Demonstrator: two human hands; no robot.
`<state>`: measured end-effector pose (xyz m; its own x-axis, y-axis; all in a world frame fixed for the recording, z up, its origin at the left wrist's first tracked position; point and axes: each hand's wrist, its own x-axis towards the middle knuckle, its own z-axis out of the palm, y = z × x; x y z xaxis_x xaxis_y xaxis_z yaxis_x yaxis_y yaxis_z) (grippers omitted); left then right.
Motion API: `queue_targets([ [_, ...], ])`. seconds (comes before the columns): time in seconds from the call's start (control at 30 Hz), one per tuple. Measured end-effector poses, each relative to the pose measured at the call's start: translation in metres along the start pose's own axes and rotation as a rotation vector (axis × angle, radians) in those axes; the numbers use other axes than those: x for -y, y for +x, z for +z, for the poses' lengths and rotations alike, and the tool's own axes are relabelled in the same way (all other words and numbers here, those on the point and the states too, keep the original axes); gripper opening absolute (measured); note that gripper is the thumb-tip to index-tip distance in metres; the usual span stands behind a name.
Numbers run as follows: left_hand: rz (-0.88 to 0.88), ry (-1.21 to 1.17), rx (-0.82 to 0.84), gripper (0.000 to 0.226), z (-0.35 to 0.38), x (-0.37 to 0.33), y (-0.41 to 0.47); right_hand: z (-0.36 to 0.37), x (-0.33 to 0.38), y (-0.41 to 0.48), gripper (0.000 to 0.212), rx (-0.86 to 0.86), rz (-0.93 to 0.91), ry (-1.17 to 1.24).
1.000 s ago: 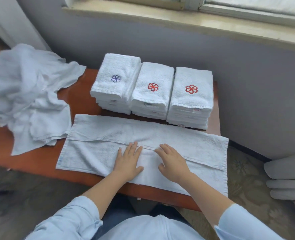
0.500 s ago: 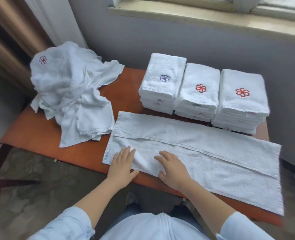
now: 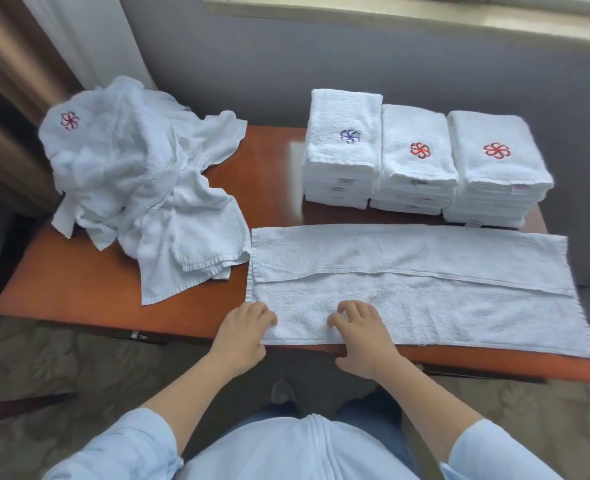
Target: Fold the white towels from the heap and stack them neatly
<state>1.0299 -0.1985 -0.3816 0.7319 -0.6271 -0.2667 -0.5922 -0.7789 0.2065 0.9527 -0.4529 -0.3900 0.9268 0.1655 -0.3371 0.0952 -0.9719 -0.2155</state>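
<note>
L hand (image 3: 243,336) & R hand (image 3: 361,337), fingers curled, grip the near edge of a part-folded towel (image 3: 442,271) at its left end. The towel's long axis runs left-right along the table (image 3: 89,289) front. Behind: loose heap (image 3: 141,181) far left, 3 folded stacks (image 3: 421,161) far right.

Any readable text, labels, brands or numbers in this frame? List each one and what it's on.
No readable text in view.
Purple pinwheel emblem on the left towel stack: embroidery, no letters.
Red pinwheel emblems on the middle stack, the right stack and the heap: no letters.
Sewn tags on the stack edges: red print, too small to read.
</note>
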Motion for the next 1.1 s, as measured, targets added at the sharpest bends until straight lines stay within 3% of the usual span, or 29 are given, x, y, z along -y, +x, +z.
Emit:
queue_targets([
  [0.13,0.062,-0.031,-0.032,0.015,-0.003,0.009,-0.002,0.002,0.01,0.0,0.057,0.014,0.043,-0.111],
  [0.3,0.017,-0.155,-0.042,0.007,-0.01,0.011,0.001,-0.003,0.013,-0.005,0.05,0.014,0.048,-0.082],
  [0.43,-0.188,-0.381,-0.057,0.02,-0.021,0.005,0.011,-0.011,0.008,-0.007,0.041,0.047,0.053,-0.041],
  [0.67,-0.295,-0.395,-0.126,0.028,-0.037,-0.002,0.038,-0.04,-0.029,-0.005,0.019,0.116,0.204,0.027],
  [0.9,-0.481,-0.423,-0.23,0.02,-0.056,-0.001,0.077,-0.111,-0.074,0.057,0.013,-0.124,0.198,0.135],
  [1.1,-0.644,-0.325,-0.251,0.017,-0.064,0.008,0.112,-0.129,-0.094,0.109,0.014,-0.099,0.183,0.209],
])
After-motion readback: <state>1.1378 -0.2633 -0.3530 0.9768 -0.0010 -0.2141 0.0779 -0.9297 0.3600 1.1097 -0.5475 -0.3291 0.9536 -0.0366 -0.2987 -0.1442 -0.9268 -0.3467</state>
